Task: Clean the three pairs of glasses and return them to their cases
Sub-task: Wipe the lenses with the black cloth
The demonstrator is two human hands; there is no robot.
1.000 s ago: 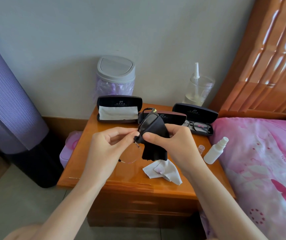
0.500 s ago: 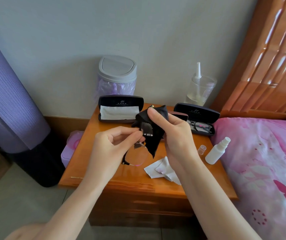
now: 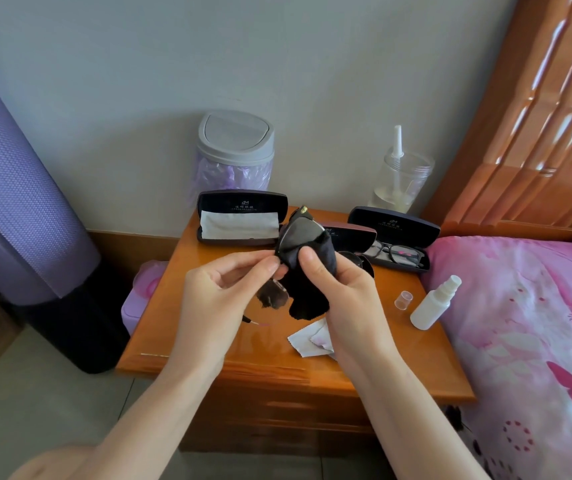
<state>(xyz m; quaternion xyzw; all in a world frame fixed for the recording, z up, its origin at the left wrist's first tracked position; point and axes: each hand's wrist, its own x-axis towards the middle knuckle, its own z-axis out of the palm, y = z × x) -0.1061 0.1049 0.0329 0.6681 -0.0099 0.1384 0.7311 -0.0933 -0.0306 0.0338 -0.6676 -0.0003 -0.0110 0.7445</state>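
Pinching the thin-rimmed glasses (image 3: 296, 233) near the bridge, the left hand (image 3: 222, 296) holds them in the air over the table (image 3: 208, 344). Right hand (image 3: 346, 299) is clamped on a black cloth (image 3: 307, 296) wrapped over one lens, thumb on top. Cloth hides most of the frame; lower lens is blurred, and one temple tip pokes out under the left hand. Three open cases sit behind. Left case (image 3: 241, 218) shows a white cloth inside. Middle case (image 3: 350, 235) is mostly blocked by the cloth and right hand; something dark inside, can't tell what. Right case (image 3: 395, 226) holds black-framed glasses (image 3: 397, 253). White cloth (image 3: 307, 339) lies on the table, partly hidden by the right wrist. Spray bottle (image 3: 433, 303) and a small clear cap (image 3: 403, 300) sit at the table's right edge, near the bed (image 3: 519, 323).
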